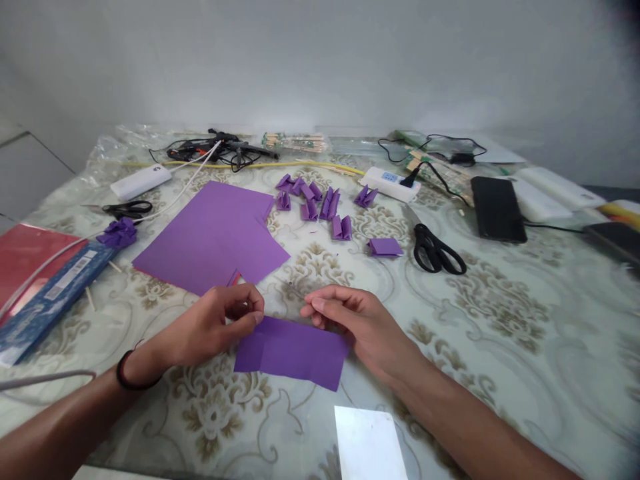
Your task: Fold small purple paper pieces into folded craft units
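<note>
Head view: scissors (434, 245) beyond creased purple strip (299, 353)

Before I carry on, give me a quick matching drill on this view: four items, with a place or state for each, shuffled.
Items
1. Purple strip
2. Power strip
3. Blue pack
4. White card

Places and states
A. At the picture's bottom edge
B. Holding a black plug
C. Creased, by the left hand and right hand
D. At the left, bearing a barcode label

Pairs: 1-C, 2-B, 3-D, 4-A
</note>
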Action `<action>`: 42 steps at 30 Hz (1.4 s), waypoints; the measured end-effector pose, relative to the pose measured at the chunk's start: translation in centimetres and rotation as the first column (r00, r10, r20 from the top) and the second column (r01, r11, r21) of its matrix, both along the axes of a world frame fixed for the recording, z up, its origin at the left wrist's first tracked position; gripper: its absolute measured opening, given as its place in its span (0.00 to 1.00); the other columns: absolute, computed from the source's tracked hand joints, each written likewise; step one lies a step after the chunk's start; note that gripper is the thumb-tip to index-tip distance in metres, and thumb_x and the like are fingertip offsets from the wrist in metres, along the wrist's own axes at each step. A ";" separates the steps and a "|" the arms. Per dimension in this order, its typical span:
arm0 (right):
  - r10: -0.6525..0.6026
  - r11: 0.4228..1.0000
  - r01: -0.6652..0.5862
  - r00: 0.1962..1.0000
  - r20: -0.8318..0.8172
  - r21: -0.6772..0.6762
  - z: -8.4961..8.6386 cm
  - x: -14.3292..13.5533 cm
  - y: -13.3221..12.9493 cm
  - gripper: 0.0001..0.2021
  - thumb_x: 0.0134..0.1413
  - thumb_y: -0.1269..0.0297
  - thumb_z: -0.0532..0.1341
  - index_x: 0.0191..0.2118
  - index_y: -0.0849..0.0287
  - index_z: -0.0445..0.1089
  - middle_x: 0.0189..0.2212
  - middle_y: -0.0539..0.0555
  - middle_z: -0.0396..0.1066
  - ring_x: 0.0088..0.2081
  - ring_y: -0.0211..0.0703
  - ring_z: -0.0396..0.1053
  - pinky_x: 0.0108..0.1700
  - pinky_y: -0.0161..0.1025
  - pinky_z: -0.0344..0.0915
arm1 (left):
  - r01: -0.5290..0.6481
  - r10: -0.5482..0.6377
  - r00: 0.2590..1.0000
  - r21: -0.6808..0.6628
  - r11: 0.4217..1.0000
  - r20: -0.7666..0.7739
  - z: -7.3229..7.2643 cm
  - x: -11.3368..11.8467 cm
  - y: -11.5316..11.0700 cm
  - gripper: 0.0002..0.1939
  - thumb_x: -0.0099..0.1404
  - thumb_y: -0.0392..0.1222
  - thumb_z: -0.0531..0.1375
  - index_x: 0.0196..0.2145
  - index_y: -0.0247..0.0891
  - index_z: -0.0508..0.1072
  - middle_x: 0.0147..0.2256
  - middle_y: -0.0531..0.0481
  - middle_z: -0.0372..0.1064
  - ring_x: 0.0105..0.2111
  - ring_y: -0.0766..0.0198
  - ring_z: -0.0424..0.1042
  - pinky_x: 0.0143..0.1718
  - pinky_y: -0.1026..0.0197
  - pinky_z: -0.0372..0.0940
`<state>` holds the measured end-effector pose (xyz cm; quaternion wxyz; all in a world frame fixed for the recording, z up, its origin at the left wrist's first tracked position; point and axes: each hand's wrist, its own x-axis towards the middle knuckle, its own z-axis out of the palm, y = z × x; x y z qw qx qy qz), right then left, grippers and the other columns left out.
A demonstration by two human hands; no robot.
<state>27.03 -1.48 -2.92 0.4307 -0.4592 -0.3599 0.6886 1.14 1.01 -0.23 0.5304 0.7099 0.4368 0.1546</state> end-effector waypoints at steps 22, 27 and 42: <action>0.035 0.999 -0.034 0.999 0.024 -0.025 -0.1 -0.2 -0.2 0.14 0.58 0.50 0.71 0.40 0.54 0.86 0.39 0.57 0.84 0.43 0.50 0.78 0.47 0.44 0.68 | -0.042 0.050 0.997 0.143 0.989 -0.052 0.0 0.2 -0.2 0.12 0.78 0.46 0.53 0.38 0.39 0.66 0.30 0.57 0.60 0.29 0.66 0.57 0.30 0.62 0.55; 0.109 0.986 -0.137 0.961 0.252 0.094 0.4 0.0 -0.3 0.10 0.59 0.53 0.71 0.36 0.54 0.83 0.32 0.51 0.80 0.32 0.42 0.70 0.34 0.39 0.61 | -0.096 0.097 0.995 0.103 0.990 -0.003 -0.1 0.0 -0.2 0.12 0.78 0.48 0.54 0.38 0.40 0.67 0.28 0.57 0.59 0.28 0.66 0.55 0.29 0.62 0.53; 0.171 0.933 -0.293 0.871 0.461 0.207 0.4 -0.9 -1.0 0.07 0.61 0.61 0.65 0.34 0.57 0.77 0.29 0.50 0.77 0.33 0.42 0.72 0.37 0.38 0.66 | -0.033 0.033 0.999 0.022 0.999 0.031 -1.3 1.0 -0.7 0.08 0.73 0.44 0.62 0.38 0.38 0.77 0.31 0.54 0.74 0.30 0.66 0.68 0.31 0.65 0.59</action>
